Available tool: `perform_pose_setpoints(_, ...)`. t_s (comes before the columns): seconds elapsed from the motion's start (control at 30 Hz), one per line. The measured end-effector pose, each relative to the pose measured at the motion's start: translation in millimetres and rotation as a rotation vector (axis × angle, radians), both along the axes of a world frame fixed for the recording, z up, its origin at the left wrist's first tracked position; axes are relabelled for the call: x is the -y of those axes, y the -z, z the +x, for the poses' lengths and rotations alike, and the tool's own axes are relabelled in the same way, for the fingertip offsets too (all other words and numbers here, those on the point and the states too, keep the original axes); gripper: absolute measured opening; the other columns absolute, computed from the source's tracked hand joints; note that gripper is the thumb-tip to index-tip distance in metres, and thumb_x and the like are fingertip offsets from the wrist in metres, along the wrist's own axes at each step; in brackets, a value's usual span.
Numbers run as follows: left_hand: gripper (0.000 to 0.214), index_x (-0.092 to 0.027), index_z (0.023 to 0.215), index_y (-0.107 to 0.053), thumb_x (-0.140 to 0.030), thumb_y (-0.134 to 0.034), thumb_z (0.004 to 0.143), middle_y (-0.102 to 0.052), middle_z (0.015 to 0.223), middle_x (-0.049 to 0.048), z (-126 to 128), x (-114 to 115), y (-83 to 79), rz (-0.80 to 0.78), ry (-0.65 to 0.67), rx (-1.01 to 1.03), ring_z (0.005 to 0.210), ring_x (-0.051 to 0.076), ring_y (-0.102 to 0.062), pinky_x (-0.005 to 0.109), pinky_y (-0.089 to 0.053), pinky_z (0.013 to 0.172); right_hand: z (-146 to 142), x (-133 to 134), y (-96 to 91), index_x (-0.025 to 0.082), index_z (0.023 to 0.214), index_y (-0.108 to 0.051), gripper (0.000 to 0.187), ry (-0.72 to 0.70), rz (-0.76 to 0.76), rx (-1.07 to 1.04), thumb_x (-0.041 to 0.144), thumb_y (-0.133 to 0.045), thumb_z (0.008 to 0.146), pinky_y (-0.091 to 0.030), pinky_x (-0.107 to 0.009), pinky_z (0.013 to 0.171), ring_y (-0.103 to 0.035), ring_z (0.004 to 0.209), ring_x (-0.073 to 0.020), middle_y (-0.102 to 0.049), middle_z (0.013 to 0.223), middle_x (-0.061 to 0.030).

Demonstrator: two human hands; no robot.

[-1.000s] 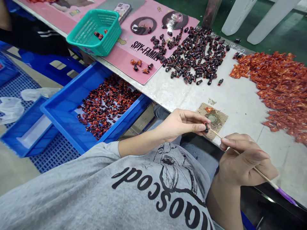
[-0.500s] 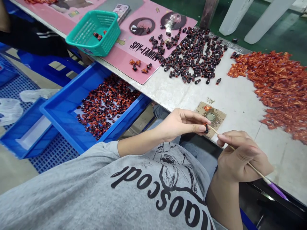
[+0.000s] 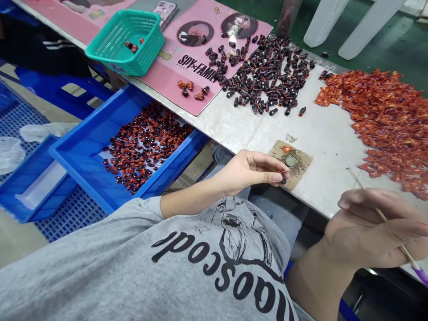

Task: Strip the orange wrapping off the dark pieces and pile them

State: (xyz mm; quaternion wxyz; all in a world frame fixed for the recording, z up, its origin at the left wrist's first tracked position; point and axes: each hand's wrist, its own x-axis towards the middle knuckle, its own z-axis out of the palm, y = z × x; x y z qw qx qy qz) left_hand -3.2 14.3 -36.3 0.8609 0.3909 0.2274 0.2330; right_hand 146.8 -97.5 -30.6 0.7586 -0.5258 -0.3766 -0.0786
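Between thumb and fingers, my left hand [image 3: 242, 174] pinches a small black-and-orange piece [image 3: 283, 179]. It is above the near edge of a stained cardboard square [image 3: 299, 174] on which a small round cap [image 3: 290, 161] lies. My right hand [image 3: 371, 229], to the right over the table's front edge, is closed around a thin wooden stick [image 3: 355, 179] with a purple end [image 3: 420, 275]. The stick's bare tip points away from me, apart from the held piece. Further back lie many loose black pieces [image 3: 267, 84] and, to the right, a heap of orange pieces [image 3: 377, 107].
A blue tray [image 3: 78, 147] of finished-looking black-and-orange pieces [image 3: 143, 147] sits left of me, below the table. On the pink mat [image 3: 160, 78] stand a teal basket [image 3: 147, 58] and a phone [image 3: 166, 12]. Beyond it hang white slats [image 3: 364, 33]. Someone's dark clothing shows far left.
My right hand has moved right, drawing the stick's tip away from the piece in my left hand. The left hand still holds the piece, and the whole view has shifted slightly.
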Motion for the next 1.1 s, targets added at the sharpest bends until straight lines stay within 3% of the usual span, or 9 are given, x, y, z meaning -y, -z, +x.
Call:
perform_pose_setpoints(0.13,0.030,-0.014,0.078,-0.080,-0.026,-0.096,0.056,-0.078,0.078,0.0050,-4,-1,-1.9,0.001,-0.027,-0.016,0.070,0.012,-0.070,0.027,-0.060,0.076,45,18,11.2,0.023,0.099,-0.078,0.045,0.116,-0.142,0.010,0.060,-0.054,0.093,-0.043,-0.030,0.039,-0.070,0.060,-0.0217,-0.072,0.077,-0.0061)
perform_pose_setpoints(0.2,0.028,-0.014,0.077,-0.080,-0.025,-0.096,0.057,-0.078,0.078,0.0052,-5,-2,-2.0,0.015,-0.047,-0.012,0.070,0.012,-0.070,0.025,-0.060,0.073,89,26,15.5,0.019,0.092,-0.077,0.053,0.204,-0.277,0.144,0.064,-0.048,0.094,-0.042,-0.029,0.042,-0.068,0.054,-0.0201,-0.071,0.070,-0.0073)
perform_pose_setpoints(0.3,0.024,-0.015,0.075,-0.080,-0.022,-0.095,0.059,-0.078,0.078,0.0044,-5,0,-1.3,0.017,-0.071,0.029,0.070,0.011,-0.070,0.022,-0.060,0.070,162,29,9.5,0.018,0.076,-0.075,0.043,0.268,-0.694,0.383,0.059,-0.063,0.085,-0.046,-0.029,0.056,-0.065,0.061,-0.0151,-0.071,0.071,-0.0073)
perform_pose_setpoints(0.47,0.021,-0.015,0.076,-0.080,-0.020,-0.093,0.061,-0.078,0.075,0.0032,-1,9,-2.8,-0.028,-0.041,0.085,0.065,0.009,-0.070,0.018,-0.059,0.065,208,9,-10.9,0.022,0.076,-0.077,0.026,0.045,-1.037,0.556,0.035,-0.090,0.058,-0.050,-0.033,0.074,-0.064,0.071,-0.0168,-0.073,0.077,-0.0035)
perform_pose_setpoints(0.63,0.020,-0.014,0.076,-0.079,-0.013,-0.092,0.060,-0.078,0.075,0.0027,2,12,-6.0,-0.072,-0.024,0.152,0.067,0.008,-0.069,0.017,-0.058,0.068,186,-8,-7.3,0.023,0.072,-0.072,0.007,-0.099,-1.155,0.680,0.024,-0.077,0.067,-0.050,-0.039,0.077,-0.060,0.069,-0.0195,-0.069,0.071,-0.0016)
perform_pose_setpoints(0.8,0.023,-0.013,0.076,-0.080,-0.009,-0.091,0.057,-0.078,0.079,0.0042,1,9,-5.3,-0.033,0.030,0.236,0.074,0.010,-0.071,0.020,-0.059,0.074,158,-8,-15.5,0.022,0.065,-0.063,0.014,0.007,-1.054,0.674,0.032,-0.069,0.072,-0.048,-0.036,0.066,-0.049,0.058,-0.0170,-0.057,0.060,-0.0006)
perform_pose_setpoints(0.93,0.020,-0.014,0.078,-0.081,-0.010,-0.089,0.060,-0.080,0.092,0.0087,-3,10,-3.8,0.051,0.050,0.272,0.085,0.015,-0.074,0.024,-0.061,0.081,79,19,-40.9,0.019,0.084,-0.065,0.019,0.043,-0.870,0.568,0.038,-0.063,0.085,-0.048,-0.029,0.058,-0.058,0.060,-0.0146,-0.064,0.071,-0.0014)
perform_pose_setpoints(1.03,0.020,-0.014,0.080,-0.081,-0.010,-0.088,0.061,-0.080,0.101,0.0109,-4,13,-4.9,0.065,0.072,0.307,0.090,0.017,-0.075,0.028,-0.061,0.087,7,35,-55.7,0.019,0.082,-0.068,0.013,-0.175,-0.752,0.310,0.029,-0.075,0.080,-0.052,-0.025,0.060,-0.068,0.069,-0.0153,-0.069,0.078,-0.0028)
perform_pose_setpoints(1.1,0.020,-0.014,0.080,-0.081,-0.010,-0.088,0.061,-0.080,0.100,0.0101,-3,15,-6.2,0.051,0.088,0.324,0.088,0.017,-0.076,0.029,-0.062,0.088,-25,36,-57.7,0.019,0.084,-0.070,0.009,-0.190,-0.675,0.222,0.024,-0.076,0.080,-0.053,-0.024,0.058,-0.069,0.067,-0.0145,-0.070,0.077,-0.0020)
